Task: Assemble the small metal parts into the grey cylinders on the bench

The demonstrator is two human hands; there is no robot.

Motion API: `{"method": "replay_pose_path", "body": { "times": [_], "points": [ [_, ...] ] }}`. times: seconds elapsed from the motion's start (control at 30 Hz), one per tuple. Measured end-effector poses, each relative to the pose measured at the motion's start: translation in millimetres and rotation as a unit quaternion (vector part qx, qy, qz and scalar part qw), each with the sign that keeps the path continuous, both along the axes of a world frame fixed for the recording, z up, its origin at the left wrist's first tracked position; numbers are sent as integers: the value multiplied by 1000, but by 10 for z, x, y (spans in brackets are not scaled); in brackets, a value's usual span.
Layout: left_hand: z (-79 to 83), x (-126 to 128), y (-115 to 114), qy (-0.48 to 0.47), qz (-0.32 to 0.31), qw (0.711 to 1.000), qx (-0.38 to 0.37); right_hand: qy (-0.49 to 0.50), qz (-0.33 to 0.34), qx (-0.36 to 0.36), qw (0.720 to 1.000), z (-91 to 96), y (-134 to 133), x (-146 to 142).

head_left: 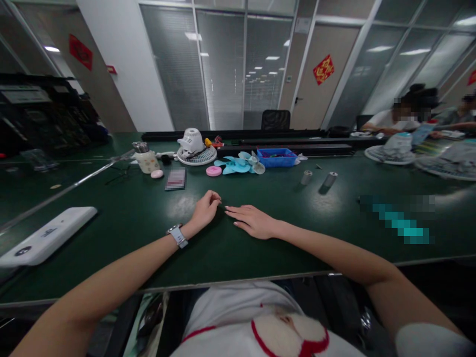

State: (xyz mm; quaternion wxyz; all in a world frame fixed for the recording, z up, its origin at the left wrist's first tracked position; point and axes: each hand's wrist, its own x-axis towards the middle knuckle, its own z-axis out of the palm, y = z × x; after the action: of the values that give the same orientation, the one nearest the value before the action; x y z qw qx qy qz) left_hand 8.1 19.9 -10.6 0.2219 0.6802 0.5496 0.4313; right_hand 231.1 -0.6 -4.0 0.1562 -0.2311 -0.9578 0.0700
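Observation:
On the green tabletop (230, 267), both hands rest close together near the middle. My left hand (207, 209), with a watch (177, 236) on its wrist, has its fingers curled in, and nothing shows in them. Just to its right lies my right hand (255, 221), palm down, fingers stretched out flat and pointing at the left one; it holds nothing. Beyond the hands are a pink disc (213, 171), light blue fan blades (240, 163) and a flat rectangular item (175, 179) with a blurred face. Two metal cylinders (307, 177) stand farther right.
A white fan part (192, 141) sits at the back beside a blue basket (277, 158). On the left are a patterned container (145, 159), a pink oval item (156, 174) and a long white device (52, 235). A blurred teal item (401, 220) lies right; people sit beyond.

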Motion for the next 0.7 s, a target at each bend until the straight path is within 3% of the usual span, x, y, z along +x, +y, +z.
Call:
{"method": "replay_pose_path", "body": {
  "times": [0.4, 0.53, 0.63, 0.7],
  "points": [
    [15, -48, -6, 55, 1, 998, -13, 197, -111, -87, 970, -14, 168, 139],
    [32, -37, -22, 62, 1, 998, -13, 251, -205, 4, 946, 133, 509, 590],
    [33, -32, -25, 70, 2, 997, -18, 282, -342, 109, 890, 273, 818, 1136],
    [28, -30, -21, 76, 1, 997, -20, 290, -395, 140, 861, 328, 981, 1487]
  ]
}}
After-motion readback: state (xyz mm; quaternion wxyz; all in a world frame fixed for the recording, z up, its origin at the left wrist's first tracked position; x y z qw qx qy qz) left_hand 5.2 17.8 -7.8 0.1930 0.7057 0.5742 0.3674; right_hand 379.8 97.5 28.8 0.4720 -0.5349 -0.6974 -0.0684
